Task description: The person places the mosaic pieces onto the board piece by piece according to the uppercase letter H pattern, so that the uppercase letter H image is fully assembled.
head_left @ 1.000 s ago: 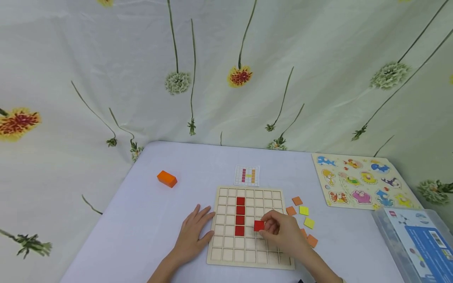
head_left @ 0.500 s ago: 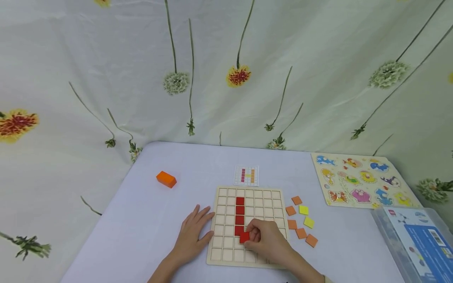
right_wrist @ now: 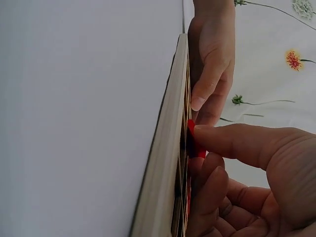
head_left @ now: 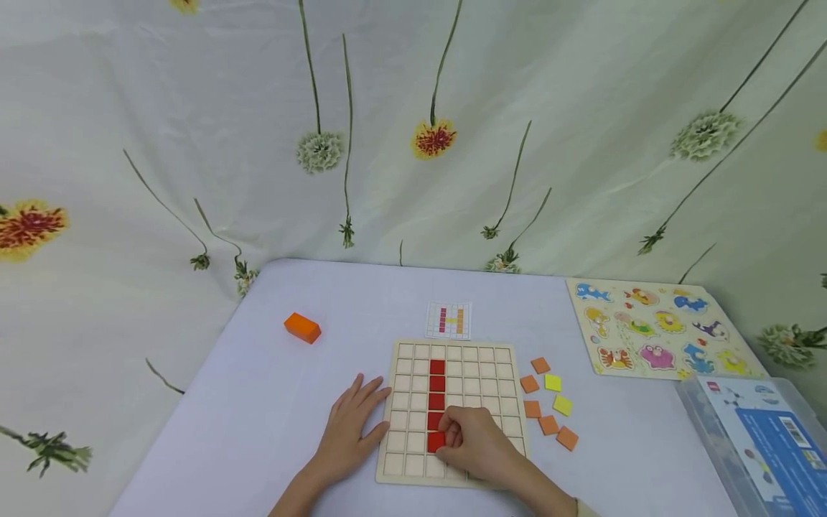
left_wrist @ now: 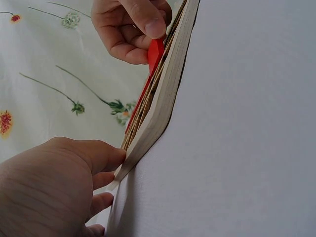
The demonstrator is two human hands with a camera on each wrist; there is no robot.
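Note:
My right hand (head_left: 477,444) pinches a red square tile (head_left: 435,441) between thumb and fingers. This tile is at the near end of a column of red tiles (head_left: 436,385) on the wooden grid board (head_left: 416,465). Both wrist views show the pinched tile (left_wrist: 156,53) tilted against the board's face, with one part still between the fingertips. Resting on the white table, my left hand (head_left: 351,433) has its fingers spread and touches the board's left edge. From the left wrist, the thumb (left_wrist: 109,154) lies against the board's rim.
Several loose orange tiles (head_left: 548,425) and two yellow tiles (head_left: 562,406) lie right of the board. Behind it is a printed pattern card (head_left: 449,321). An orange block (head_left: 302,328) stands at left; a sea-animal puzzle (head_left: 655,330) and a plastic box (head_left: 743,438) are at right.
My right hand has carried the red tile leftward and slightly nearer across the board, to the cell below the other red tiles. My left hand has stayed in place.

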